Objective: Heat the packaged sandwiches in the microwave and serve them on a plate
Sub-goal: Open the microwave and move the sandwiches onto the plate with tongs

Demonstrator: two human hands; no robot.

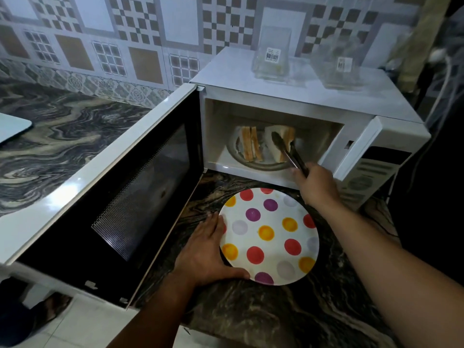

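Note:
The white microwave (301, 96) stands open, its door (113, 197) swung far out to the left. Two sandwich halves sit on the turntable inside: the left sandwich (248, 144) stands on edge, and the right sandwich (278, 144) is pinched by metal tongs (288, 151). My right hand (316, 187) holds the tongs just outside the cavity. A white plate with coloured dots (270, 237) lies on the counter below the opening. My left hand (208, 252) grips the plate's left rim.
Two empty clear sandwich packages (272, 59) (341, 66) stand on top of the microwave. The marbled counter (62, 136) runs left along a tiled wall, with a pale board's corner (12, 126) at the far left. Cables (449, 79) hang at the right. A foot shows on the floor (50, 307).

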